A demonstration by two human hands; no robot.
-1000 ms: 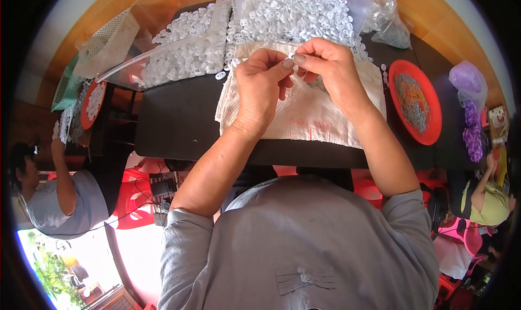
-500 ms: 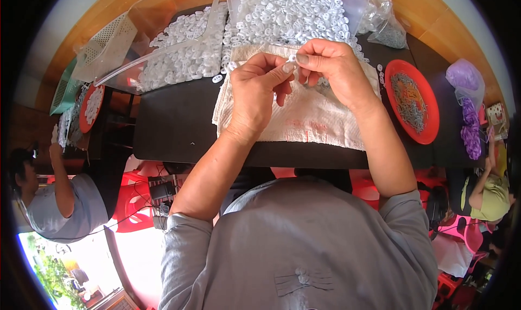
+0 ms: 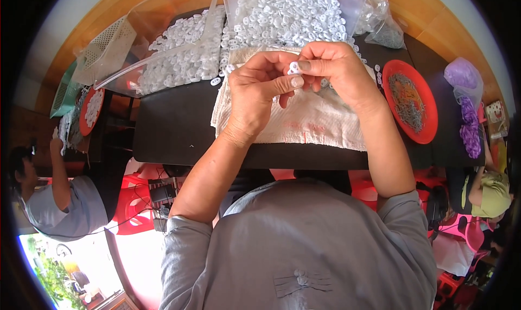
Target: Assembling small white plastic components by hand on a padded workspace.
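Observation:
Over a cream cloth (image 3: 320, 133) on the dark table, both my hands meet at fingertip height. A small white oval plastic piece with two holes (image 3: 294, 67) sits between them. My left hand (image 3: 252, 93) is closed, its thumb and curled fingers pinching the piece from below and the left. From the other side, the thumb and forefinger of my right hand (image 3: 342, 74) pinch its edge. Whether a thin pin is also in the fingers cannot be made out. Just beyond my hands lies a big heap of similar white pieces (image 3: 287, 17).
A clear plastic bin (image 3: 122, 74) with more white pieces stands at the left. On the right is a red plate (image 3: 429, 132) of small metal pins, then a purple bag (image 3: 464, 74). A clear bag (image 3: 388, 36) sits behind. Co-workers (image 3: 65, 201) are at both sides.
My left thumb has slid lower and the white piece has turned, so its two holes now show. Both hands stay in nearly the same place.

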